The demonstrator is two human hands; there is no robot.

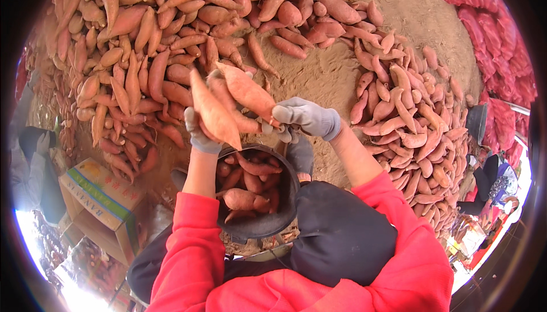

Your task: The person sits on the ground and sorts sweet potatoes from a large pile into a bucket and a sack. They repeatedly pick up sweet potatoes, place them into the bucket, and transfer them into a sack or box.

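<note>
My left hand (200, 134), in a grey knit glove, cradles a cluster of sweet potatoes; a long pale one (214, 111) lies nearest me. My right hand (305, 117), gloved the same way, pinches the near tip of another sweet potato (248, 86) in that cluster. Part of a third sweet potato (226, 98) shows between them. Just below my hands, between my knees, stands a dark bucket (258, 230) with several sweet potatoes (245, 198) inside. The sweet potatoes hide most of my left fingers.
A large heap of sweet potatoes (141, 34) spreads ahead and left on the dirt floor (324, 68). Another heap (410, 111) lies right, with red mesh sacks (495, 42) beyond it. A cardboard box (102, 196) stands left. Other people sit at both edges, one person (32, 175) at left.
</note>
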